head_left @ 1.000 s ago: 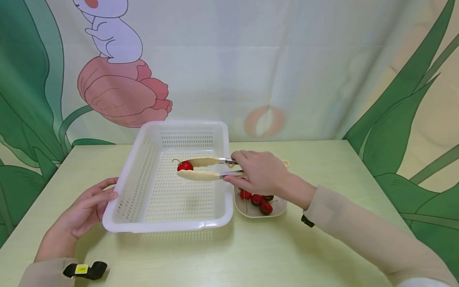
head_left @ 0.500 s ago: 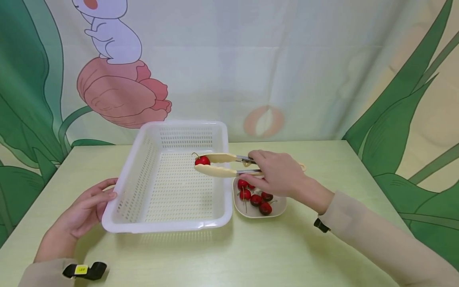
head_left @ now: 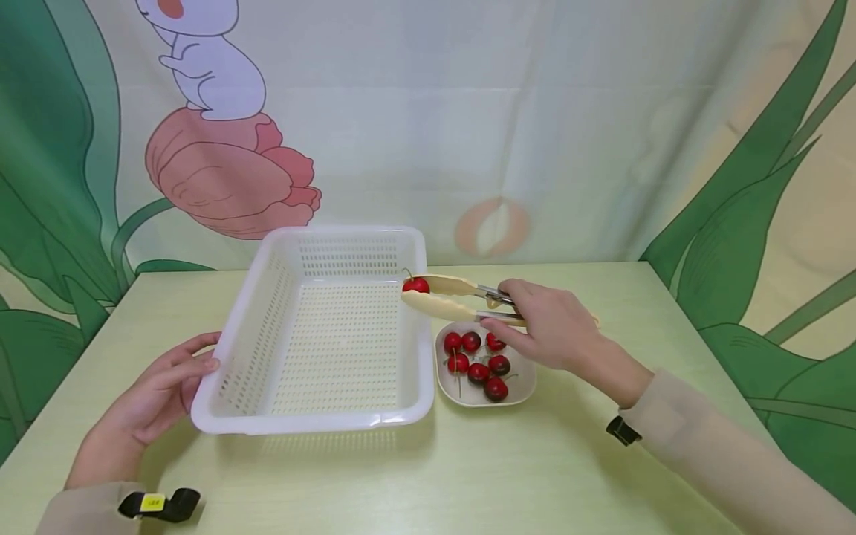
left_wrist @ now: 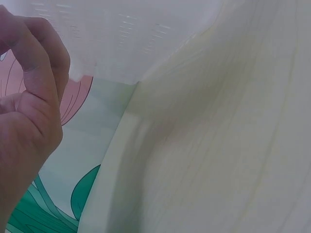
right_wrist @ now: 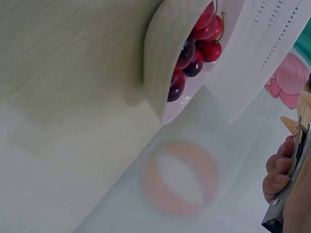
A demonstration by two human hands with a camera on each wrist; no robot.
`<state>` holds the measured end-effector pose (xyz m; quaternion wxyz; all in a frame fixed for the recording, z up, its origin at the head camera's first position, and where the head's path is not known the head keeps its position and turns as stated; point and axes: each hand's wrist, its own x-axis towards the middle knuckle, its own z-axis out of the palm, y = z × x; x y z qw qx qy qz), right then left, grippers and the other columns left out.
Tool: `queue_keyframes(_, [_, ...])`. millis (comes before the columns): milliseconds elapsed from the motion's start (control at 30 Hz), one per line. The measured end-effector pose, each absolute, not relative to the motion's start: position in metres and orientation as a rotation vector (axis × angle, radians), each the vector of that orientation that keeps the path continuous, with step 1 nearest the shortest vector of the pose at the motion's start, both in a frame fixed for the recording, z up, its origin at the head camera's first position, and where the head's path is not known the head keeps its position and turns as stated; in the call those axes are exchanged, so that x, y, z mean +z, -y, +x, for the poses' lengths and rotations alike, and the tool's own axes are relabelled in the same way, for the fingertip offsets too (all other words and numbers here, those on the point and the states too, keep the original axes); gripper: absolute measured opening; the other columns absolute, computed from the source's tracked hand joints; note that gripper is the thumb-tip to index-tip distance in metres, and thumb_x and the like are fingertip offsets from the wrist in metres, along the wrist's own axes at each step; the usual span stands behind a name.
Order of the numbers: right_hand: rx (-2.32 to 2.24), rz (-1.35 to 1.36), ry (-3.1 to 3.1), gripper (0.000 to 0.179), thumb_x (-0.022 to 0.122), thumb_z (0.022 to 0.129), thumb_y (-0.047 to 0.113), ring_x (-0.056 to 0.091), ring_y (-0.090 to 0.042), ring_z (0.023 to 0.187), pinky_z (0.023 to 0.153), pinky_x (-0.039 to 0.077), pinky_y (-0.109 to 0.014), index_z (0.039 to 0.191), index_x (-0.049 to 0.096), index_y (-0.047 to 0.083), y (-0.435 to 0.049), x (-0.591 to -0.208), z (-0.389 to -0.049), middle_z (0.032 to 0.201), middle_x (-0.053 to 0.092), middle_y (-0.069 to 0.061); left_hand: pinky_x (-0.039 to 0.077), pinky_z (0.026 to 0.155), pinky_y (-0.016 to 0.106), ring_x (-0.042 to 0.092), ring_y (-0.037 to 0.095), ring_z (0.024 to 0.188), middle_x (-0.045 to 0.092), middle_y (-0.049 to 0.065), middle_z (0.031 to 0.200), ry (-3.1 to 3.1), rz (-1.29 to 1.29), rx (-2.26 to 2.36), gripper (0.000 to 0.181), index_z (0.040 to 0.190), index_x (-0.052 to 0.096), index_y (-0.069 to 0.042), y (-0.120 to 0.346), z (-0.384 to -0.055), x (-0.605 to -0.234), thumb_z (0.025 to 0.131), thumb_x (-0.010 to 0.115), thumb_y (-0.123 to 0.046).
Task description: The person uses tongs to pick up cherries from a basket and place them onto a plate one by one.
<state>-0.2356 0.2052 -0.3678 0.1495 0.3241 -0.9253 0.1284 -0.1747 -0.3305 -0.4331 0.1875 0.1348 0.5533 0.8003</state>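
In the head view my right hand (head_left: 551, 323) grips cream-tipped metal tongs (head_left: 441, 305). A red cherry (head_left: 416, 286) with its stem up sits between the tong tips, over the right side of a white perforated plastic basket (head_left: 314, 423). My left hand (head_left: 157, 386) holds the basket's left rim, thumb towards the top; its curled fingers (left_wrist: 46, 63) show in the left wrist view. Beneath the tongs and right hand lies a small pale dish (head_left: 461, 401) with several cherries (head_left: 478, 373). The right wrist view shows my fingers (right_wrist: 278, 165) wrapped round the tong handles.
Everything stands on a pale green wood-grain table (head_left: 468, 475). Behind it hangs a printed curtain (head_left: 575, 148) with leaves and flowers. The dish stands close against the basket's right side. Black straps with small devices are on both sleeves.
My right hand has moved right, carrying the tongs and cherry from over the basket's middle to its right rim. More cherries in the dish are now uncovered. My left hand and the basket stay put.
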Motion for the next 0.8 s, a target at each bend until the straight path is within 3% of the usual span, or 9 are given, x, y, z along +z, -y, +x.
queue_keyframes(800, [0.415, 0.785, 2.733, 0.044, 0.065, 0.097, 0.054, 0.046, -0.011, 0.061, 0.051, 0.04, -0.029, 0.109, 0.061, 0.012, -0.244, -0.392, -0.222, 0.076, 0.054, 0.007, 0.057, 0.09, 0.039, 0.071, 0.021, 0.107, 0.069, 0.004, 0.125, -1.549, 0.369, 2.237, 0.034, 0.136, 0.048, -0.015, 0.33, -0.175, -0.432, 0.109, 0.035, 0.0])
